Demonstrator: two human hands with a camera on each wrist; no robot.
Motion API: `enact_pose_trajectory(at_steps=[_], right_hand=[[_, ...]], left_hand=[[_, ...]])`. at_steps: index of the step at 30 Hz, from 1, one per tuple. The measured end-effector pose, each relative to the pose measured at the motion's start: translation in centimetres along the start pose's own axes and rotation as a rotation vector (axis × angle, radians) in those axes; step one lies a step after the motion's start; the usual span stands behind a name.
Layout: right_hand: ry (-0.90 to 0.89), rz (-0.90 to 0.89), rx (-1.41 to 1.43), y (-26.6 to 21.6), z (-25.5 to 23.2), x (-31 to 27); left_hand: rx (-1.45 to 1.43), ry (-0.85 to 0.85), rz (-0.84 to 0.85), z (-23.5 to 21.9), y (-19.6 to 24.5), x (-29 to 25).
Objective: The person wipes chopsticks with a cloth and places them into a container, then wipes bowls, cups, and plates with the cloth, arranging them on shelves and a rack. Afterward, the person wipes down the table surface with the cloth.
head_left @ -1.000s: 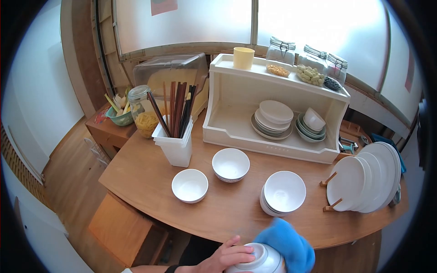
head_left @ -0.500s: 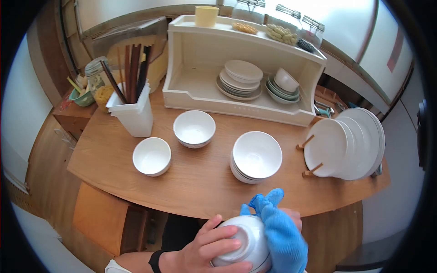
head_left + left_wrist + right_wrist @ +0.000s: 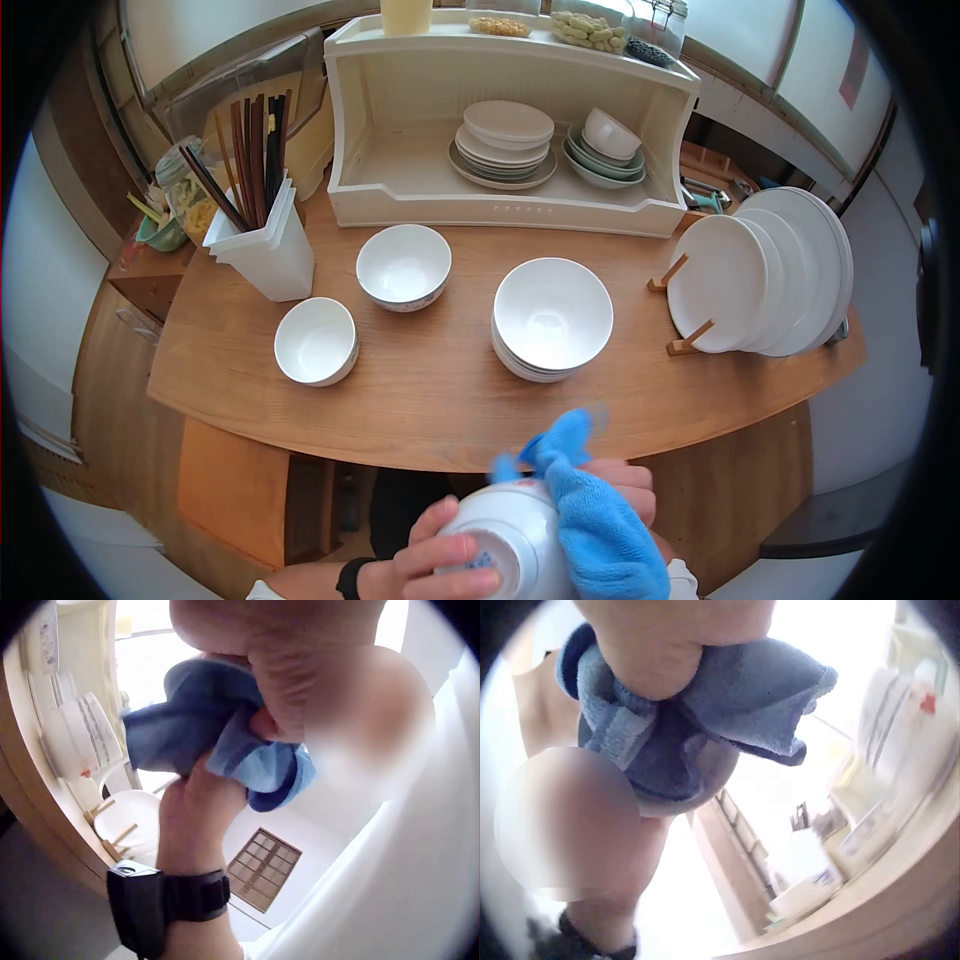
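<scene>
At the bottom of the head view a white bowl (image 3: pixel 515 545) is tilted with its foot toward the camera. My left hand (image 3: pixel 435 560) grips it, fingers spread over its outside by the foot. A blue cloth (image 3: pixel 605 535) lies against the bowl's right side, and my right hand (image 3: pixel 625 490) is behind it, partly hidden. In the right wrist view the cloth (image 3: pixel 742 694) is bunched under my right hand (image 3: pixel 667 645) and covers part of the bowl (image 3: pixel 716 769). The left wrist view shows the cloth (image 3: pixel 202 712) between both hands.
On the wooden table (image 3: pixel 420 400) stand a small bowl (image 3: pixel 316 342), another bowl (image 3: pixel 404 266), stacked bowls (image 3: pixel 552 315) and a chopstick holder (image 3: pixel 268 250). Plates (image 3: pixel 715 285) stand in a rack at right. Behind is a white shelf (image 3: pixel 400 205) with dishes and jars.
The head view has tilted down and shifted, so the table items sit higher in it. The bowl and cloth have turned in my hands, and more of my right hand shows.
</scene>
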State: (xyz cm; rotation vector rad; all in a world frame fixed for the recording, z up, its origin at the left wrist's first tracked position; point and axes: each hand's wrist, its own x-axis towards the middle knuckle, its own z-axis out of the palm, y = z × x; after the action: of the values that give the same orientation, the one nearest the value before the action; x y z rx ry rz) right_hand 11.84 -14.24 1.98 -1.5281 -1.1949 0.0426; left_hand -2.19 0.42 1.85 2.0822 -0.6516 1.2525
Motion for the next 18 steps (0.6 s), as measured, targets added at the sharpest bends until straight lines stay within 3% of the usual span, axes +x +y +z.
enact_pose_trajectory(at_steps=[1, 3, 11, 12, 13, 15, 16, 18], right_hand=[[0.01, 0.001, 0.006, 0.0, 0.1, -0.3], [-0.015, 0.122, 0.157, 0.0, 0.4, -0.8], [-0.079, 0.562, 0.804, -0.6, 1.2, 0.5], [-0.189, 0.975, 0.866, 2.0, 1.5, -1.5], [-0.139, 0.135, 0.405, 2.9, 1.8, -1.7], [-0.001, -0.267, 0.276, 2.5, 2.4, -0.8], [0.006, -0.268, 0.279, 1.9, 1.8, -0.1], [-0.054, -0.044, 0.371, 0.5, 0.7, 1.1]], left_hand=[[-0.001, -0.011, 0.003, -0.1, 0.3, 0.1], [-0.26, 0.021, -0.237, -0.2, 0.4, 0.5], [-0.357, 0.159, -0.171, 2.1, -0.2, 0.2], [-0.362, 0.19, -0.162, 2.5, -0.3, 0.0], [-0.366, 0.224, -0.153, 2.9, -0.3, -0.1], [-0.372, 0.297, -0.138, 3.6, -0.3, -0.3], [-0.375, 0.332, -0.132, 3.9, -0.3, -0.4], [-0.381, 0.403, -0.119, 4.1, -0.3, -0.5]])
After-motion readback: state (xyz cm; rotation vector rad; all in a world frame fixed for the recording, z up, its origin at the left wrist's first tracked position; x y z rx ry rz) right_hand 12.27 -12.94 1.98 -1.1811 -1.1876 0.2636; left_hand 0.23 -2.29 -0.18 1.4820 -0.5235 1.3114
